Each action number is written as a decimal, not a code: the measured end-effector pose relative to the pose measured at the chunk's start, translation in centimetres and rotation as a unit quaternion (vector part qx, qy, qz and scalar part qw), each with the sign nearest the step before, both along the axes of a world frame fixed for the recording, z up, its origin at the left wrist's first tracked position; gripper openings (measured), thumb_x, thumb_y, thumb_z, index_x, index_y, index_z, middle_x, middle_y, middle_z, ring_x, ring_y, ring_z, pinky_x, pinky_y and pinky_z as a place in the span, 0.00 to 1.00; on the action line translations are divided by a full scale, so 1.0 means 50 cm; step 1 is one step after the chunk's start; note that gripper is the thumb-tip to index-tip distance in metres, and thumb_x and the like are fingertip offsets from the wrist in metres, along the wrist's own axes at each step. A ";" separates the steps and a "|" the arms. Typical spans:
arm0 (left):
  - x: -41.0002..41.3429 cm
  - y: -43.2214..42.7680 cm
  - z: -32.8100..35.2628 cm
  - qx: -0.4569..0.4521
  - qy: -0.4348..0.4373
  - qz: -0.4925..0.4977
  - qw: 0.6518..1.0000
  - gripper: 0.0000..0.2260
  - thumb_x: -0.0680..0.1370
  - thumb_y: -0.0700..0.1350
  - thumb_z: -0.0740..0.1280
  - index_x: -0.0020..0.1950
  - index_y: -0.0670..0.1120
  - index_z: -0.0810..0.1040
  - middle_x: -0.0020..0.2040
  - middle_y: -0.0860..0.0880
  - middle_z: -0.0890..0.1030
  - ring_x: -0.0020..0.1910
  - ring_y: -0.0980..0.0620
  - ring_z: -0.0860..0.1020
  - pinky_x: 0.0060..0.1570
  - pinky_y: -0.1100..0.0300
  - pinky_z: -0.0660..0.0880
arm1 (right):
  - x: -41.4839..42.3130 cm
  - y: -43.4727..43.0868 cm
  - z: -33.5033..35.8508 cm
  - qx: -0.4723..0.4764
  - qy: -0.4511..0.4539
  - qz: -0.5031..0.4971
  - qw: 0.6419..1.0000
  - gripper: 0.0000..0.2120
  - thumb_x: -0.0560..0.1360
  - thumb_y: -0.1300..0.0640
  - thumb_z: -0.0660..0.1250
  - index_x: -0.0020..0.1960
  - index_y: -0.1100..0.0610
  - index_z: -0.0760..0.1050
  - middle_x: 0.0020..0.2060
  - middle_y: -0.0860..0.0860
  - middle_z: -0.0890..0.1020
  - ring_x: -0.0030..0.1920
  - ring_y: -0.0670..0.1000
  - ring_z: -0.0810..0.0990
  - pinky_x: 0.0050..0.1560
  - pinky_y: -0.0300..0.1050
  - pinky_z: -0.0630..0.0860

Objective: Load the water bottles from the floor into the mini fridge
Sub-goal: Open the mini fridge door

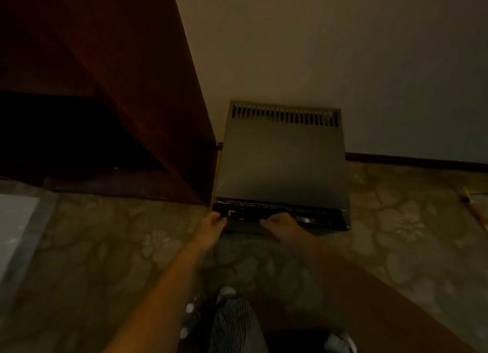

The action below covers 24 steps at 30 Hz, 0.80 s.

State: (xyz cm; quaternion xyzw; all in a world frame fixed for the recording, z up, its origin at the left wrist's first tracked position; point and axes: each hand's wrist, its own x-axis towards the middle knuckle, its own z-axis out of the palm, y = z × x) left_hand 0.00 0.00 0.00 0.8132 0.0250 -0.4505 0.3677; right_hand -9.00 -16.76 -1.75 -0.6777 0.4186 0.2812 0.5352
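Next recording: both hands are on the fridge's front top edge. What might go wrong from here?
1. The mini fridge stands close beside the wooden cabinet; the left hand, at that corner, might get pinched if the door swings that way.
2. The light is dim, and pale items near the trouser leg are hard to identify; they could be kicked.

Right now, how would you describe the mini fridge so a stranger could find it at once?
Look at the tall reddish-brown wooden cabinet on the left. Directly to its right, against the pale wall, stands the mini fridge. It alone is a dark grey box with a row of vent slots along its top's rear edge.
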 end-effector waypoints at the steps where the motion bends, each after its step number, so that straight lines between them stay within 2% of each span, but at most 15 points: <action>1: -0.003 0.000 -0.013 0.003 -0.006 0.004 1.000 0.19 0.80 0.44 0.59 0.70 0.42 0.65 0.65 0.42 0.71 0.65 0.43 0.71 0.63 0.51 0.68 | -0.001 0.010 -0.033 -0.001 -0.004 -0.019 1.000 0.18 0.77 0.50 0.63 0.32 0.58 0.73 0.31 0.55 0.76 0.34 0.52 0.76 0.42 0.44 0.74; 3: 0.002 0.007 -0.071 0.000 -0.035 -0.002 0.999 0.24 0.79 0.47 0.61 0.74 0.46 0.59 0.72 0.44 0.66 0.70 0.44 0.66 0.69 0.48 0.66 | 0.003 0.024 -0.096 -0.016 0.016 -0.070 0.997 0.18 0.75 0.47 0.64 0.38 0.61 0.77 0.39 0.59 0.80 0.42 0.57 0.80 0.50 0.48 0.76; 5: 0.008 0.010 -0.112 -0.023 -0.067 -0.007 0.997 0.28 0.77 0.50 0.63 0.75 0.50 0.57 0.74 0.47 0.63 0.73 0.45 0.63 0.71 0.45 0.63 | 0.008 0.039 -0.134 -0.003 0.044 -0.131 0.990 0.22 0.74 0.45 0.65 0.54 0.64 0.78 0.50 0.62 0.81 0.51 0.60 0.80 0.54 0.51 0.76; 7: 0.018 0.002 -0.145 -0.025 -0.093 -0.016 0.995 0.30 0.77 0.50 0.63 0.76 0.50 0.54 0.75 0.47 0.60 0.74 0.46 0.59 0.72 0.45 0.61 | 0.023 0.055 -0.169 -0.002 0.057 -0.172 0.983 0.25 0.73 0.43 0.66 0.58 0.63 0.76 0.53 0.61 0.81 0.54 0.61 0.80 0.56 0.52 0.77; 10: 0.031 -0.014 -0.176 0.011 -0.112 -0.031 0.993 0.31 0.78 0.51 0.62 0.76 0.48 0.50 0.77 0.47 0.55 0.75 0.47 0.56 0.73 0.48 0.58 | 0.039 0.061 -0.222 -0.018 0.070 -0.215 0.974 0.25 0.73 0.42 0.66 0.56 0.64 0.75 0.52 0.60 0.80 0.54 0.59 0.79 0.57 0.52 0.76; 13: 0.026 -0.019 -0.204 0.016 -0.154 -0.031 0.987 0.31 0.77 0.51 0.63 0.76 0.48 0.52 0.76 0.46 0.58 0.74 0.47 0.60 0.71 0.50 0.62 | 0.047 0.068 -0.251 -0.031 0.071 -0.247 0.966 0.26 0.73 0.41 0.66 0.55 0.65 0.75 0.49 0.59 0.79 0.52 0.59 0.80 0.53 0.50 0.76; 18: 0.017 -0.019 -0.215 0.066 -0.212 -0.065 0.973 0.31 0.77 0.51 0.64 0.75 0.46 0.53 0.76 0.47 0.57 0.73 0.47 0.61 0.68 0.52 0.63 | 0.044 0.078 -0.265 -0.023 0.059 -0.276 0.959 0.25 0.73 0.41 0.66 0.50 0.65 0.75 0.42 0.56 0.80 0.38 0.54 0.79 0.36 0.44 0.75; 21: 0.018 -0.018 -0.212 0.060 -0.207 -0.068 0.974 0.31 0.76 0.51 0.64 0.75 0.46 0.53 0.76 0.47 0.57 0.73 0.47 0.61 0.68 0.53 0.63 | 0.041 0.080 -0.272 -0.025 0.059 -0.281 0.958 0.27 0.70 0.38 0.67 0.51 0.63 0.77 0.47 0.59 0.83 0.46 0.58 0.83 0.43 0.49 0.78; 24: 0.011 -0.011 -0.205 0.060 -0.203 -0.062 0.975 0.30 0.77 0.51 0.64 0.74 0.46 0.55 0.75 0.47 0.59 0.71 0.47 0.64 0.65 0.54 0.65 | 0.035 0.085 -0.262 -0.024 0.051 -0.276 0.959 0.26 0.71 0.40 0.67 0.51 0.63 0.77 0.48 0.60 0.83 0.45 0.58 0.83 0.34 0.44 0.76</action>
